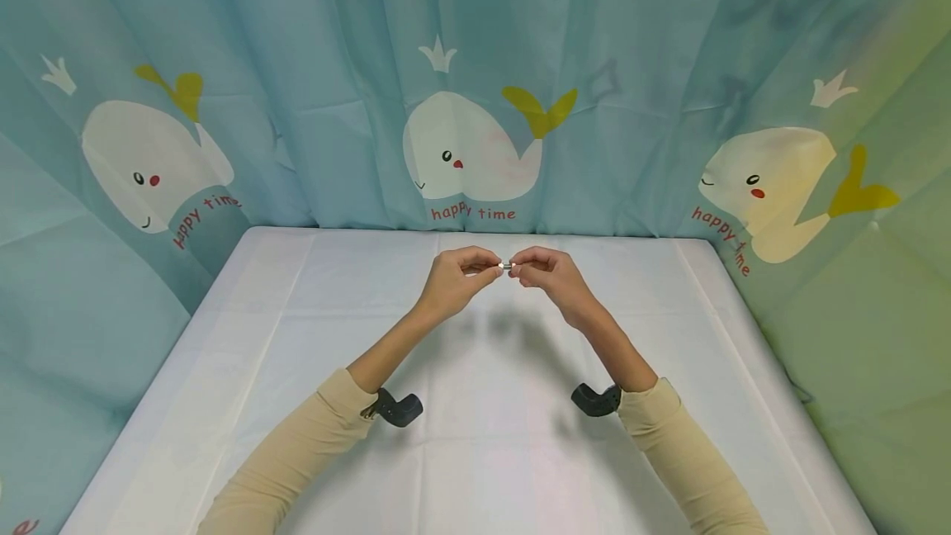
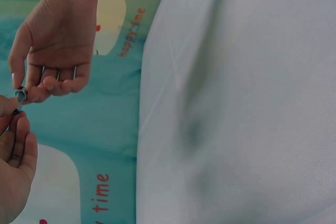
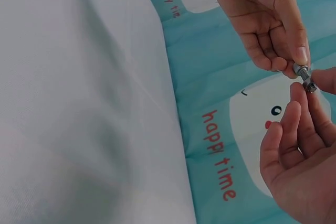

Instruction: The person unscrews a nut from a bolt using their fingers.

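A small metal bolt (image 1: 507,266) is held up above the far part of the table, between both hands. My left hand (image 1: 453,279) pinches one end of it between thumb and fingertips. On the other end, my right hand (image 1: 557,279) has its thumb and forefinger. In the right wrist view, threads show on the bolt (image 3: 303,71), with a wider piece, perhaps a nut, at the right hand's end. A hex-shaped end (image 2: 21,93) shows beside the right thumb in the left wrist view. The fingertips hide part of both ends.
A white cloth covers the table (image 1: 475,452). Blue-green curtains (image 1: 297,40) printed with whales hang along its back and sides. Each wrist carries a dark curved mount, the left mount (image 1: 401,409) and the right mount (image 1: 594,400). Shadows of the arms fall on the cloth.
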### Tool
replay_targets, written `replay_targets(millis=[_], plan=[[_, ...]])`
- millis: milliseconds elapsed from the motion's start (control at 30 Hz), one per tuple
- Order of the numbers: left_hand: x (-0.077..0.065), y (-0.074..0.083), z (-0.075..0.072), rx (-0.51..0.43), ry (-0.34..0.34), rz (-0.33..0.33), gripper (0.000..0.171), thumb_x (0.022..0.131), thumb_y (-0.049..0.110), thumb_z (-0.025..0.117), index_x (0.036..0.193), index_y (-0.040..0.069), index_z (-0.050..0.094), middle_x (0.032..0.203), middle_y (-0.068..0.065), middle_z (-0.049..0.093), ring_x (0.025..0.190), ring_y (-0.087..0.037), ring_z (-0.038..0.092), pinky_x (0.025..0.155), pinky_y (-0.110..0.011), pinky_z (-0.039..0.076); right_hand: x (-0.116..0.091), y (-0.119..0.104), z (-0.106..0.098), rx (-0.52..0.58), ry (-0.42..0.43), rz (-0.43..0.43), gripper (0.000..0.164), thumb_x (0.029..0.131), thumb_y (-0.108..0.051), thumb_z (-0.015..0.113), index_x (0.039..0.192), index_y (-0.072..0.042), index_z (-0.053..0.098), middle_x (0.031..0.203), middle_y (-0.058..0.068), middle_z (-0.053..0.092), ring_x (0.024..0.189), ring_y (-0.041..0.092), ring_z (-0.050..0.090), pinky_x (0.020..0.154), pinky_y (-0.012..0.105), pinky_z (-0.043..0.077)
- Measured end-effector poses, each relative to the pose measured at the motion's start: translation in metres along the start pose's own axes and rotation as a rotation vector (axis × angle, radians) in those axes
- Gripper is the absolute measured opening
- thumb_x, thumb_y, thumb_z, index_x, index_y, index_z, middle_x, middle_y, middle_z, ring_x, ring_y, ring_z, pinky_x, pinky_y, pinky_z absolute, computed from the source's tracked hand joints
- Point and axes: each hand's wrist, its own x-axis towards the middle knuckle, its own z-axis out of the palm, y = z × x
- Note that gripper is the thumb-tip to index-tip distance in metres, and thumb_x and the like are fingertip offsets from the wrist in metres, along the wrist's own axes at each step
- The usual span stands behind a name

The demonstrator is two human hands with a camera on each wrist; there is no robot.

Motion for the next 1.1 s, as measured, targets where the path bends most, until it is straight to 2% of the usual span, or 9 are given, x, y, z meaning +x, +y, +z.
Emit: replay_targets(millis=[167, 300, 467, 567, 700, 800, 900, 1100], plan=[[0.001, 0.0, 0.0, -0.002, 0.007, -0.014, 0.011, 0.09, 0.006, 0.075, 0.099, 0.0, 0.075, 0.093, -0.01, 0.074, 0.088, -0.023, 0.071, 0.08, -0.032, 0.058, 0.0, 0.0, 0.001, 0.0, -0.004, -0.037, 0.025, 0.092, -0.003, 0.064, 0.113, 0.01, 0.062, 0.094, 0.005, 0.068, 0.086, 0.018, 0.061, 0.08, 0.03, 0.053], [0.001, 0.003, 0.001, 0.002, 0.012, -0.032, 0.012, 0.09, 0.004, 0.074, 0.1, -0.003, 0.074, 0.095, -0.015, 0.073, 0.091, -0.028, 0.071, 0.083, -0.037, 0.058, 0.0, -0.001, 0.002, 0.001, -0.009, -0.059, 0.023, 0.09, -0.001, 0.065, 0.111, 0.008, 0.063, 0.094, 0.002, 0.067, 0.086, 0.018, 0.061, 0.075, 0.026, 0.052], [-0.003, 0.026, -0.001, 0.015, 0.002, -0.029, 0.013, 0.091, -0.001, 0.07, 0.101, -0.01, 0.071, 0.096, -0.021, 0.072, 0.092, -0.034, 0.07, 0.084, -0.043, 0.058, -0.001, -0.002, 0.001, 0.002, -0.017, -0.067, 0.025, 0.09, 0.0, 0.065, 0.112, 0.008, 0.06, 0.098, 0.002, 0.066, 0.085, 0.016, 0.062, 0.076, 0.029, 0.052], [-0.006, 0.04, -0.004, 0.017, -0.004, -0.018, 0.012, 0.091, -0.003, 0.069, 0.1, -0.012, 0.07, 0.095, -0.022, 0.072, 0.091, -0.034, 0.07, 0.084, -0.042, 0.058, -0.001, -0.002, 0.0, -0.007, -0.023, -0.051, 0.028, 0.09, -0.002, 0.066, 0.116, 0.007, 0.058, 0.102, 0.003, 0.064, 0.084, 0.016, 0.063, 0.078, 0.032, 0.052], [-0.002, 0.024, -0.001, 0.01, 0.003, -0.007, 0.012, 0.091, -0.002, 0.07, 0.099, -0.01, 0.071, 0.095, -0.021, 0.072, 0.09, -0.034, 0.07, 0.083, -0.043, 0.058, 0.0, -0.003, -0.001, -0.015, -0.014, 0.008, 0.025, 0.096, -0.014, 0.064, 0.115, 0.003, 0.062, 0.1, 0.003, 0.066, 0.082, 0.017, 0.06, 0.08, 0.031, 0.053], [0.002, 0.005, 0.002, -0.005, 0.004, -0.003, 0.013, 0.091, 0.001, 0.072, 0.1, -0.007, 0.073, 0.095, -0.019, 0.073, 0.089, -0.032, 0.07, 0.082, -0.043, 0.058, 0.001, -0.003, -0.002, -0.011, -0.002, 0.039, 0.025, 0.1, -0.019, 0.059, 0.109, 0.003, 0.066, 0.093, 0.003, 0.068, 0.082, 0.016, 0.059, 0.081, 0.029, 0.054], [0.003, -0.001, 0.002, -0.016, 0.002, 0.001, 0.012, 0.09, 0.004, 0.074, 0.1, -0.004, 0.074, 0.094, -0.015, 0.073, 0.088, -0.028, 0.071, 0.082, -0.039, 0.058, 0.001, -0.004, -0.002, -0.01, 0.004, 0.048, 0.024, 0.1, -0.017, 0.058, 0.106, 0.004, 0.067, 0.088, 0.003, 0.069, 0.083, 0.017, 0.061, 0.082, 0.03, 0.054], [0.003, -0.002, 0.002, -0.022, -0.005, 0.006, 0.01, 0.091, 0.005, 0.073, 0.098, -0.001, 0.075, 0.092, -0.009, 0.074, 0.087, -0.021, 0.071, 0.081, -0.032, 0.058, 0.001, -0.002, -0.003, -0.031, 0.004, 0.04, 0.027, 0.098, -0.018, 0.062, 0.106, 0.007, 0.067, 0.088, 0.002, 0.069, 0.088, 0.022, 0.062, 0.088, 0.037, 0.053]])
